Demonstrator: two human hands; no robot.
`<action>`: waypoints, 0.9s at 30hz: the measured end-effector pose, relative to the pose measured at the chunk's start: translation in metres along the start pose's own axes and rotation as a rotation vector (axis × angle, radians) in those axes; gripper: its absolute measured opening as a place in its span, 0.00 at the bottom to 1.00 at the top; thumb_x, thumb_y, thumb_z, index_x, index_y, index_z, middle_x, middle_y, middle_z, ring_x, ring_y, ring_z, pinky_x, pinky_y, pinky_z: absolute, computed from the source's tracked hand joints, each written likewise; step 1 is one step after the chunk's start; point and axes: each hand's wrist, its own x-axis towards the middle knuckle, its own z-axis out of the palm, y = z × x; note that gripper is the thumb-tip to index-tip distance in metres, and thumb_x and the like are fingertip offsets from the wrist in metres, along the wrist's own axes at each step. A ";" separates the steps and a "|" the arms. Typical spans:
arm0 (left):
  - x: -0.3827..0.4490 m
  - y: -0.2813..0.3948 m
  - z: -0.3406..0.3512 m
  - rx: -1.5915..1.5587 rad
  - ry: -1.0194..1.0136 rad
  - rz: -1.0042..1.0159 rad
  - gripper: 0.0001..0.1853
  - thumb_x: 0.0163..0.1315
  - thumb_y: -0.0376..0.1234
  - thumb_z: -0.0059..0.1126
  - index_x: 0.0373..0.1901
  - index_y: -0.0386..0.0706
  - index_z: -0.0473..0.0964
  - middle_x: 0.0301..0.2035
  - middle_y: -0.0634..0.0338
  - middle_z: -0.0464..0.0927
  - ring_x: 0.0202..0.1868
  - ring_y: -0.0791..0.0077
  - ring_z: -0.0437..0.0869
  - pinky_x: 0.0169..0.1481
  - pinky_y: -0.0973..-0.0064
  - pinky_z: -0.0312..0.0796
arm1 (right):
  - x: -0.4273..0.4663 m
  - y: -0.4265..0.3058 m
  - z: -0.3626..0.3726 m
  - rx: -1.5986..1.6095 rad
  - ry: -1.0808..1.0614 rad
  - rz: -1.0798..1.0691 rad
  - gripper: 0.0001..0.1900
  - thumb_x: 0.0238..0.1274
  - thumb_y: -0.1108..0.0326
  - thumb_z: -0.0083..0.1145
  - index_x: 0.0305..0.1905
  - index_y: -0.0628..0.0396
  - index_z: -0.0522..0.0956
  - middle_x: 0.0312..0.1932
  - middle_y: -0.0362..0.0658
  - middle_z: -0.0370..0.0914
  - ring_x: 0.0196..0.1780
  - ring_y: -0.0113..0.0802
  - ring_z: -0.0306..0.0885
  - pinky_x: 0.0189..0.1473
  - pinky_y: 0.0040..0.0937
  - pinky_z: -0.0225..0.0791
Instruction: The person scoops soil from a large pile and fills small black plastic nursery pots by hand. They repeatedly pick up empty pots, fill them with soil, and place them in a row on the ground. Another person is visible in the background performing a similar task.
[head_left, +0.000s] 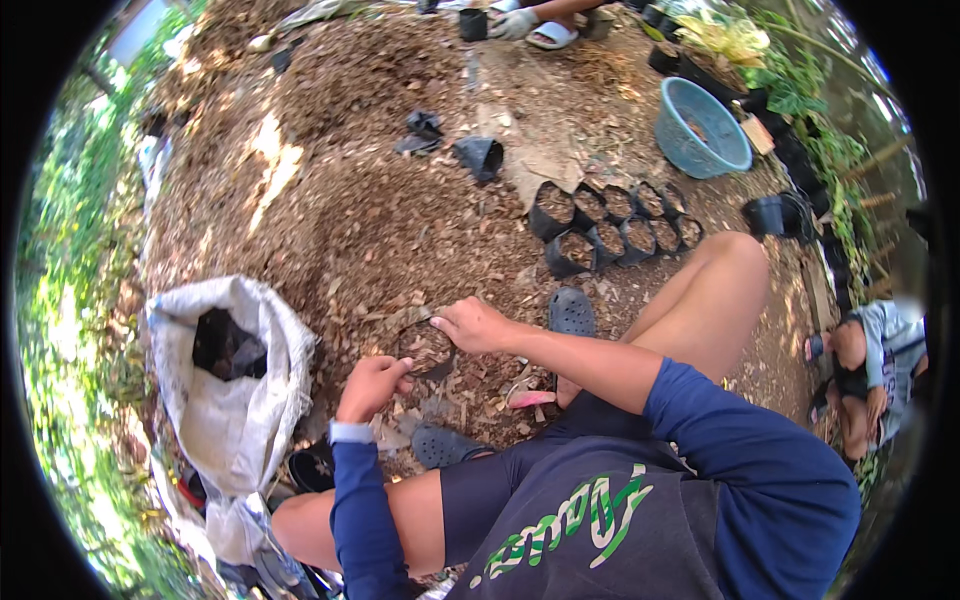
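A black plastic grow bag (426, 351), filled with brown wood-chip mix, stands on the ground between my two hands. On its right side, my right hand (474, 327) grips the rim with the thumb pointing over the opening. My left hand (375, 386) pinches the rim's near left side between thumb and curled fingers. The bag's lower part is partly hidden in the loose chips. Past my right hand, several filled black grow bags (637, 235) stand upright in two close rows. Beyond the held bag rises a broad mound of wood-chip mix (390, 217).
A white woven sack (232, 442) with black plastic inside stands left. Empty-looking black bags (478, 157) lie on the mound. A blue basin (701, 131) sits at upper right. Another person's gloved hand (514, 24) touches a black bag at the top; someone (877, 375) sits at right.
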 end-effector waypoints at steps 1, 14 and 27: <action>-0.014 0.013 -0.005 -0.117 0.036 0.092 0.20 0.74 0.42 0.61 0.32 0.32 0.84 0.24 0.59 0.84 0.26 0.78 0.82 0.34 0.78 0.70 | -0.001 -0.006 -0.023 0.065 0.027 -0.004 0.21 0.78 0.56 0.52 0.35 0.63 0.82 0.26 0.59 0.79 0.30 0.54 0.80 0.38 0.51 0.72; 0.015 -0.002 -0.017 -0.358 0.317 0.219 0.11 0.77 0.35 0.57 0.51 0.37 0.79 0.31 0.61 0.82 0.29 0.80 0.82 0.33 0.83 0.72 | -0.158 0.037 -0.393 0.063 1.083 0.171 0.21 0.79 0.56 0.55 0.37 0.66 0.83 0.20 0.42 0.77 0.25 0.27 0.76 0.31 0.35 0.71; 0.051 -0.069 0.004 -0.207 0.042 -0.030 0.16 0.77 0.34 0.58 0.60 0.37 0.74 0.43 0.55 0.84 0.35 0.77 0.85 0.32 0.84 0.72 | -0.347 0.321 -0.253 -0.011 1.290 1.174 0.25 0.75 0.53 0.48 0.34 0.66 0.85 0.34 0.64 0.84 0.41 0.63 0.84 0.50 0.54 0.74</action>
